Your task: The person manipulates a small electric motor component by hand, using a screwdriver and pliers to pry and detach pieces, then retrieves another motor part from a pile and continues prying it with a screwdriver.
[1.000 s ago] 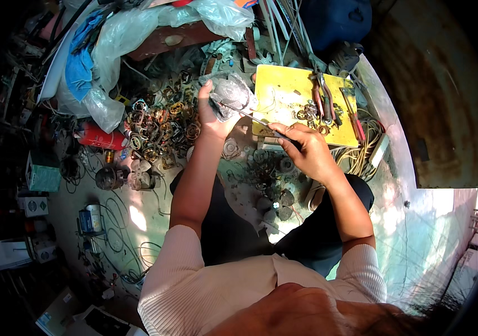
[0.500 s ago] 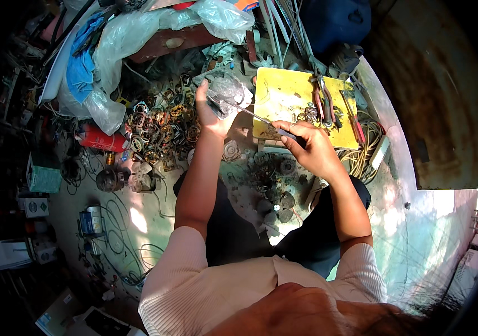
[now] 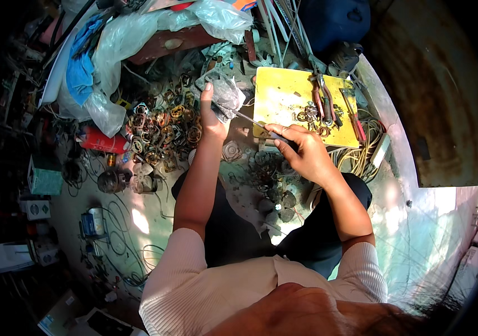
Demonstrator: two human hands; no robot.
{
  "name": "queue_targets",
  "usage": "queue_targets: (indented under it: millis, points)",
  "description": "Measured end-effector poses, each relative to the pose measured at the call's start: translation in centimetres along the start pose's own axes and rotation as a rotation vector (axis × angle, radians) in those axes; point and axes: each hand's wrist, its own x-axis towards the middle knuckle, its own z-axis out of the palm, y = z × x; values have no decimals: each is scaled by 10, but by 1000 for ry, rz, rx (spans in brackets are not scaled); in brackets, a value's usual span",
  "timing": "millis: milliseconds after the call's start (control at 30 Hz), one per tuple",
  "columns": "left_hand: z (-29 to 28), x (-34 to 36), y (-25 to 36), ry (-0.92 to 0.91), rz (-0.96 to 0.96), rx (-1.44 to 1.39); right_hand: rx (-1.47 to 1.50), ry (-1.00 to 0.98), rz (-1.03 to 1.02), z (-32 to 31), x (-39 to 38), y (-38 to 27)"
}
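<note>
My left hand [image 3: 214, 119] is wrapped around a silvery-grey piece [image 3: 226, 95] with an uneven surface, its thumb up along the side; what kind of piece it is cannot be made out. In my right hand [image 3: 307, 152] is a screwdriver [image 3: 247, 117], gripped by its dark handle. Its thin shaft points up and left, and the tip meets the lower right side of the grey piece. Just beyond my right hand lies a yellow board [image 3: 275, 89], bearing pliers [image 3: 325, 101], a red-handled tool [image 3: 360, 130] and small metal bits [image 3: 308, 113].
Left of my left forearm is a heap of copper-wound motor parts [image 3: 160, 123], with a red cylinder [image 3: 104, 140] beside it. Dark round parts [image 3: 278, 199] lie between my legs. Coiled cable [image 3: 369, 157] sits right of the board; plastic sheeting [image 3: 132, 45] lies behind.
The grey piece has turned in my left hand and now stands more upright. My right hand has shifted slightly left and down with the screwdriver.
</note>
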Motion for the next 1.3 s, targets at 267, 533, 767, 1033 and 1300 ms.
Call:
queue_targets:
  millis: [267,533,767,1033,1300]
  points:
    - [-7,2,-3,-80,96,54,43,-48,102,5,-6,-6]
    - [-13,-2,1,-180,98,152,815,-536,468,1,-8,6]
    - [-12,2,-2,-181,91,130,909,-458,507,12,-11,-5]
    - [-4,4,-9,-2,96,83,978,-400,506,25,-14,2]
    - [-17,5,-13,-62,107,38,796,-286,438,32,-20,-3]
